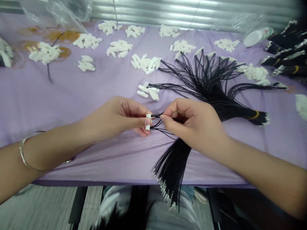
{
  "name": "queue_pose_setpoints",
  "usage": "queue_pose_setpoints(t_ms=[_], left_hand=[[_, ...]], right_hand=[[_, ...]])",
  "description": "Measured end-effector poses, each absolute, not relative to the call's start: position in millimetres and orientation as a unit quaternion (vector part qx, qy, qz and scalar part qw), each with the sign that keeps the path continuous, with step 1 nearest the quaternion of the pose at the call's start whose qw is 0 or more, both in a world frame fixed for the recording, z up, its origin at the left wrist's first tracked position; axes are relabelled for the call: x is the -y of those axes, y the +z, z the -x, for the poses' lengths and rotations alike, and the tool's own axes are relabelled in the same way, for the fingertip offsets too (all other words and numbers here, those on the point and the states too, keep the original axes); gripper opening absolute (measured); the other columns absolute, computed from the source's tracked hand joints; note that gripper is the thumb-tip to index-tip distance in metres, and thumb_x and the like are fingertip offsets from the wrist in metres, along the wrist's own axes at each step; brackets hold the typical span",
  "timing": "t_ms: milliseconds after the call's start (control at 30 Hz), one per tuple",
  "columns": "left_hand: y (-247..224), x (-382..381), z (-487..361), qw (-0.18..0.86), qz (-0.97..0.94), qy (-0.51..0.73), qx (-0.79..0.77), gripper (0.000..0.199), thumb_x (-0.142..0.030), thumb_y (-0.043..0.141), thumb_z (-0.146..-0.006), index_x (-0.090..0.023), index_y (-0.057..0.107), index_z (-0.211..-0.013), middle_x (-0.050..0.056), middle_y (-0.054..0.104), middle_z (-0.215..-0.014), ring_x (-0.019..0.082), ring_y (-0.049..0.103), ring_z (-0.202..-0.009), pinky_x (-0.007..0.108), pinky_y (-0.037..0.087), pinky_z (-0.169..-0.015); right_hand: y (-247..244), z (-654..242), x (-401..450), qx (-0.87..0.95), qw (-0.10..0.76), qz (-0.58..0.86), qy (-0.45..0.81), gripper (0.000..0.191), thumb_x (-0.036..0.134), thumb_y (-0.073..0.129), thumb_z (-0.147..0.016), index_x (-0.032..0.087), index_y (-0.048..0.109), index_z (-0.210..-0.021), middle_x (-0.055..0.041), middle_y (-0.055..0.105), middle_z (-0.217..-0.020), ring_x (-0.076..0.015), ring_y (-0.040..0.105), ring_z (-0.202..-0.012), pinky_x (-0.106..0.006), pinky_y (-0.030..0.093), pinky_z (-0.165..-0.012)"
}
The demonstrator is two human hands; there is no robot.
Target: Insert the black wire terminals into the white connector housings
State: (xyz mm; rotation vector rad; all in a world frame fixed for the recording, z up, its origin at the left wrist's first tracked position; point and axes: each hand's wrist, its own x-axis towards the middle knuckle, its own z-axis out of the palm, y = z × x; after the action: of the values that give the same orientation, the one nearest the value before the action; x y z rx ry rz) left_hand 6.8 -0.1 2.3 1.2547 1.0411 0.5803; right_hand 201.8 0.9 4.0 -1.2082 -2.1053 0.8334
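Observation:
My left hand (129,117) pinches a small white connector housing (148,122) between thumb and fingers. Several black wires run from the housing toward my right hand (186,116), whose thumb and forefinger are closed on a thin black wire (157,116) close to the housing. Below my right hand a bundle of loose black wires (173,163) hangs over the table's front edge, bare metal terminals at its lower ends. Just beyond my hands lies a small heap of white housings (151,93). To the right rests a banded bundle of black wires (218,94), with white housings on some ends.
Several heaps of white housings (120,48) are spread over the purple tablecloth (68,91). Clear plastic bags (63,9) and yellow rubber bands (61,35) lie at the back left. A white round container (257,36) and more wire bundles (296,53) are at the far right.

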Motion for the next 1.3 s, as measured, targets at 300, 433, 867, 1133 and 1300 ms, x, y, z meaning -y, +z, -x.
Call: queue_pose_setpoints(t_ms=[300, 433, 867, 1133, 1300], left_hand=[[0.1, 0.0, -6.0, 0.654, -0.543, 0.252, -0.462, 0.007, -0.018, 0.067, -0.074, -0.014, 0.069, -0.079, 0.000, 0.070, -0.066, 0.012, 0.067, -0.062, 0.020, 0.057, -0.064], [1.3, -0.2, -5.6, 0.662, -0.537, 0.246, -0.461, 0.007, -0.020, 0.068, -0.074, -0.014, 0.069, -0.078, 0.001, 0.069, -0.065, 0.012, 0.066, -0.061, 0.019, 0.057, -0.063], [1.2, 0.6, -5.5, 0.665, -0.515, 0.256, -0.477, 0.007, -0.021, 0.070, -0.071, -0.015, 0.070, -0.075, 0.001, 0.069, -0.064, 0.013, 0.067, -0.060, 0.021, 0.058, -0.063], [3.3, 1.3, -8.0, 0.654, -0.526, 0.251, -0.482, 0.004, -0.017, 0.069, -0.071, -0.015, 0.071, -0.074, 0.000, 0.069, -0.062, 0.012, 0.066, -0.058, 0.019, 0.057, -0.061], [2.1, 0.8, -7.1, 0.658, -0.533, 0.248, -0.470, 0.006, -0.020, 0.069, -0.071, -0.015, 0.071, -0.075, 0.001, 0.070, -0.064, 0.012, 0.066, -0.060, 0.019, 0.057, -0.062]], right_hand=[[1.8, -204.2, -1.9, 0.792, 0.286, 0.436, 0.318, 0.004, 0.017, 0.059, -0.072, 0.015, 0.058, -0.069, 0.0030, 0.058, -0.060, -0.0068, 0.049, -0.052, -0.019, 0.037, -0.050], [3.6, -206.0, -3.3, 0.832, 0.276, 0.405, 0.260, 0.004, 0.013, 0.059, -0.071, 0.016, 0.059, -0.069, 0.0039, 0.057, -0.061, -0.0058, 0.048, -0.054, -0.018, 0.036, -0.051], [5.3, -206.4, -4.9, 0.850, 0.250, 0.402, 0.229, 0.005, 0.017, 0.057, -0.077, 0.017, 0.060, -0.073, 0.0033, 0.057, -0.062, -0.0066, 0.048, -0.054, -0.018, 0.036, -0.050], [5.7, -204.4, 0.4, 0.851, 0.256, 0.421, 0.179, 0.005, 0.015, 0.059, -0.075, 0.017, 0.059, -0.070, 0.0038, 0.056, -0.057, -0.0067, 0.045, -0.047, -0.020, 0.031, -0.045], [7.2, -203.8, 1.5, 0.837, 0.259, 0.436, 0.207, 0.006, 0.017, 0.059, -0.075, 0.017, 0.058, -0.069, 0.0045, 0.054, -0.055, -0.0061, 0.044, -0.047, -0.019, 0.031, -0.044]])
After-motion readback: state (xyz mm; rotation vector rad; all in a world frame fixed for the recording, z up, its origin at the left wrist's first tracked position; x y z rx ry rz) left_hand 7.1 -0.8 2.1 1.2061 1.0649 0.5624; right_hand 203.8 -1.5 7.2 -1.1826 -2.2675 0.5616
